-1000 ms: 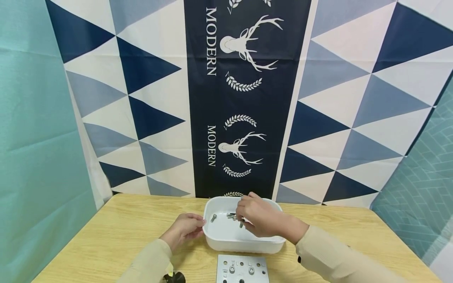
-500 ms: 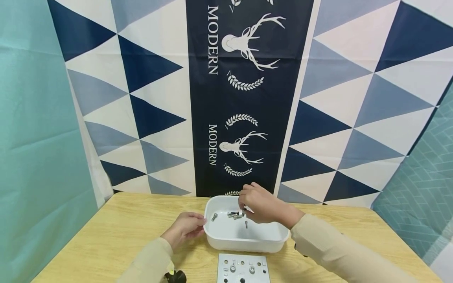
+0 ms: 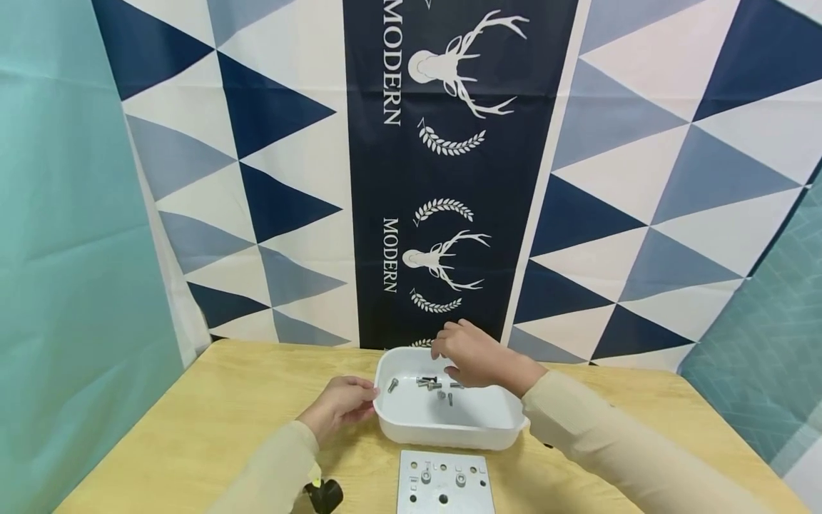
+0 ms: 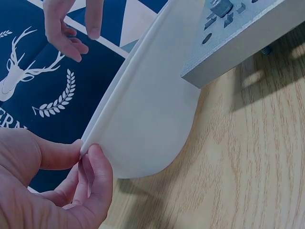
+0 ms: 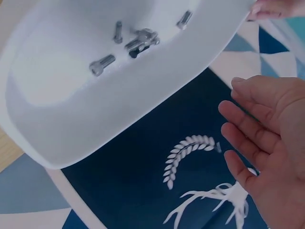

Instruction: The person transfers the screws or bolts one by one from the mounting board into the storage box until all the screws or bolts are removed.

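My left hand [image 3: 343, 401] pinches the left rim of a white plastic tub [image 3: 449, 434] between thumb and fingers, as the left wrist view also shows. Loose metal bolts [image 3: 429, 384] lie on the tub's floor, one of them dark, another set apart near the left end. Over the tub's back edge hovers my right hand [image 3: 472, 351]. Its fingers [image 5: 243, 114] are relaxed and spread apart, with nothing held, in the right wrist view. The bolts [image 5: 143, 40] there lie away from the fingertips.
A grey metal plate [image 3: 444, 485] with holes and two socket-head bolts [image 3: 460, 480] stands in front of the tub. A black object [image 3: 326, 495] with some yellow sits by my left sleeve. Behind the wooden table [image 3: 257, 400] hangs a patterned cloth [image 3: 443, 178].
My right hand has risen off the bolts toward the tub's back edge, and more bolts show beneath it. My left hand stays on the rim. The head view has tilted slightly down.
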{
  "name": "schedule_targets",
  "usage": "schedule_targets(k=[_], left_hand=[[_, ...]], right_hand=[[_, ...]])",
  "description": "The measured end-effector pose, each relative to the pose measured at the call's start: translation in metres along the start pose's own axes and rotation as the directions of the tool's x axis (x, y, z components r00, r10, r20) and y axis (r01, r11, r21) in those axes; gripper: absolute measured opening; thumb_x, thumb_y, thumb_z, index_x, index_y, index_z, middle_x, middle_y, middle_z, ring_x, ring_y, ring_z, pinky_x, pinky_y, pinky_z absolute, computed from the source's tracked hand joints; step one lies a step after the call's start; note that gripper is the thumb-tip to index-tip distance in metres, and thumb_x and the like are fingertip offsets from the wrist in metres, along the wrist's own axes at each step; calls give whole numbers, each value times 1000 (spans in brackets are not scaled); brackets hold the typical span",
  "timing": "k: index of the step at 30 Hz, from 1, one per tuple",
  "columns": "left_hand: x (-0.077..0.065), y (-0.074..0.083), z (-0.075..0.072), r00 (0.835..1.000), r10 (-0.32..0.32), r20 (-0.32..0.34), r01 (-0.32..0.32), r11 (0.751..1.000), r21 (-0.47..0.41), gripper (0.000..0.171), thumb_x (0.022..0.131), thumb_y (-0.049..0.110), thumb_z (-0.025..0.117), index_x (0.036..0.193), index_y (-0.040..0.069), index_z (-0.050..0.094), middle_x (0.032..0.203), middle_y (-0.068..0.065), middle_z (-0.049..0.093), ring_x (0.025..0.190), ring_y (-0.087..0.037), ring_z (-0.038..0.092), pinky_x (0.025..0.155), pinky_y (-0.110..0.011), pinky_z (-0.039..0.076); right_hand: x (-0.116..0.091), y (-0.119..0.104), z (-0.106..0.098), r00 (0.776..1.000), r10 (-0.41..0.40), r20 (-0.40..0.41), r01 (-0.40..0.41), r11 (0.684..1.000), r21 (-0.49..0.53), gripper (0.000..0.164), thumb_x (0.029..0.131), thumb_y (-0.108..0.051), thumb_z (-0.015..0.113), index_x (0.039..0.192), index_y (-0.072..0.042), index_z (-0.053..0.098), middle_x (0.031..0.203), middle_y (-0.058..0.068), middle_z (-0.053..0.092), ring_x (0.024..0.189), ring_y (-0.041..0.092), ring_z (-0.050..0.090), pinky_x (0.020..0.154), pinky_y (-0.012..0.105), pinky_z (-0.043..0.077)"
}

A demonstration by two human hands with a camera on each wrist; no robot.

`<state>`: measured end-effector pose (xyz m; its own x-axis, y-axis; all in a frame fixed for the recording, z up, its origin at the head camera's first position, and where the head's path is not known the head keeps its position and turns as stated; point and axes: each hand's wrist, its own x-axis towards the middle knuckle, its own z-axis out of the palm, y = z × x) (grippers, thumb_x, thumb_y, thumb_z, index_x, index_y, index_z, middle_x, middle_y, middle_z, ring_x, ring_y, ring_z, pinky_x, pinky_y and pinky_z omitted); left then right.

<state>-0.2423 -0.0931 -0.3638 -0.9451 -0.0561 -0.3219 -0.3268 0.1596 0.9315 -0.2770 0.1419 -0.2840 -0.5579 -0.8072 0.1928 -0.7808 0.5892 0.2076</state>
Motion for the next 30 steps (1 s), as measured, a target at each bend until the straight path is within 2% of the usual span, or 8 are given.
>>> schedule_targets(k=[5,10,13,17,21,25,30], left_hand=[[2,6,-4,1000,-12,-7,12,1000,7,24,91,6,62,113,-4,60,101,-17,64,73,-12,58,65,-20,55],[2,5,-8,1000,-18,1,18,1000,7,25,91,5,61,114,-5,60,101,-17,64,73,-11,58,67,-20,56],[2,2,-9,1000,-30,-5,30,1000,9,25,91,5,62,113,-5,60,100,-17,64,73,-12,59,67,-21,56],[4,2,-8,999,-32,-12,32,999,13,25,91,6,62,114,-5,61,104,-18,65,75,-12,59,68,-22,56],[8,4,-3,999,-34,9,34,999,12,25,91,7,62,114,-4,61,108,-19,65,77,-12,61,67,-20,55],[9,7,0,999,-40,6,40,999,21,23,92,8,62,112,-4,62,107,-19,66,74,-12,60,65,-19,54],[7,6,1,999,-34,2,34,999,12,26,92,6,62,115,-5,60,106,-19,65,75,-12,60,69,-22,56]], right_hand=[[-4,-19,-10,999,-53,-13,52,999,-14,23,77,-16,78,99,-17,71,97,-5,70,92,13,57,74,27,44],[-15,-50,-14,990,-139,-21,138,990,-38,26,77,-21,79,101,-18,68,97,-6,69,93,12,57,80,27,46],[-24,-71,-12,981,-192,-18,191,981,-20,26,78,-24,78,102,-19,67,97,-8,67,95,10,56,84,27,46],[-35,-92,-14,965,-261,-23,261,965,-3,26,79,-25,76,102,-21,66,95,-11,65,93,8,54,82,25,46],[-46,-107,-17,951,-309,-18,310,950,27,25,79,-26,76,101,-23,65,93,-13,63,89,5,51,79,20,43],[-54,-120,-14,923,-381,-58,383,923,31,24,77,-27,77,97,-24,64,89,-15,61,85,2,49,77,16,39],[-59,-133,0,861,-489,-141,481,872,-90,13,80,-30,72,88,-29,62,82,-17,57,81,0,49,75,15,33]])
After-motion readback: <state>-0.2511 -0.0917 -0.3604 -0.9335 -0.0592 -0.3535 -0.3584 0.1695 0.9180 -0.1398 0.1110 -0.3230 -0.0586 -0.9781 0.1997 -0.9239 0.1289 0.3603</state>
